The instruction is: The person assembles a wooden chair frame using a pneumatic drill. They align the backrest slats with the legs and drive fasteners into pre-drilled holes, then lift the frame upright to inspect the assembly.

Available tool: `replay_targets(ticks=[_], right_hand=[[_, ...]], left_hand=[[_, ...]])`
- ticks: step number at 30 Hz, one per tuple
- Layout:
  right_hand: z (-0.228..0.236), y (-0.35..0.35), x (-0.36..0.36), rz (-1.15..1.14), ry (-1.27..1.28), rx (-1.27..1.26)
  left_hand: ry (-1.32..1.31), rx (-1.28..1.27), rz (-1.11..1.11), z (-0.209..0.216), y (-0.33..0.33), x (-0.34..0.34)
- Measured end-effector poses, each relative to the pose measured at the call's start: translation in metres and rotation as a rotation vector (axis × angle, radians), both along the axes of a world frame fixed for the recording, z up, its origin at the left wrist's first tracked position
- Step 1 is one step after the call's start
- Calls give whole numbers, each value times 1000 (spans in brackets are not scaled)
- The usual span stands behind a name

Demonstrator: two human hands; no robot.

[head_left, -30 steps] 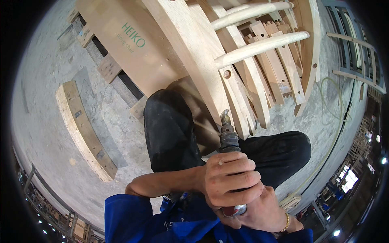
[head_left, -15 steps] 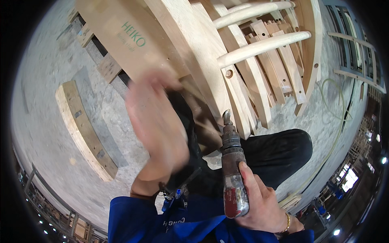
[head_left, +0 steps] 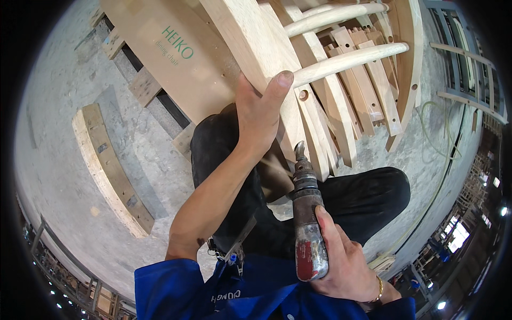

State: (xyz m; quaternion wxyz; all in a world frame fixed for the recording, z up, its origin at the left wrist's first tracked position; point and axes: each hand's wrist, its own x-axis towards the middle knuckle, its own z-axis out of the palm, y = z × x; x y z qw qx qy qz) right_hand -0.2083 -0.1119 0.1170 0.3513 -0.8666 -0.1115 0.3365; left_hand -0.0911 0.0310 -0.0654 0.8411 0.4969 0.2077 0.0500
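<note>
My left hand (head_left: 260,117) grips a thick pale wooden post (head_left: 250,40) of a wooden frame. Its thumb lies over the top face, close to where a rounded rung (head_left: 352,64) joins, and the fingertips are hidden behind the far side. In my right hand (head_left: 344,261) is a worn red and grey power drill (head_left: 309,224), pointing away from me. The curved metal bit (head_left: 300,151) is at the near end of the post; whether it touches the wood I cannot tell. Several shaped wooden slats (head_left: 368,80) with holes lie beyond the post.
A brown cardboard sheet (head_left: 144,32) lies on a wooden pallet (head_left: 145,89) at the left. On the concrete floor is a curved wooden beam (head_left: 109,165). A pale hose (head_left: 445,176) runs along the right, near a grey rack (head_left: 472,64). My bent knees flank the post's near end.
My left hand has swept up and away from me, from a blur above my left leg, and taken hold of the wooden post. My right hand and the drill have barely moved.
</note>
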Motion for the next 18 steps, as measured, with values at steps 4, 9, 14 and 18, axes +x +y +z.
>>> replay_targets(ticks=[4,9,14,18], right_hand=[[-1,-2,-1,-2,3,-26],[-1,0,0,1,8,-20],[-1,1,2,5,15,-23],[-1,2,3,0,32,-23]], left_hand=[[28,-30,2,2,-3,-1],[56,-60,9,2,-3,-2],[64,-85,-12,-2,-2,-4],[83,-104,-17,-3,-2,-4]])
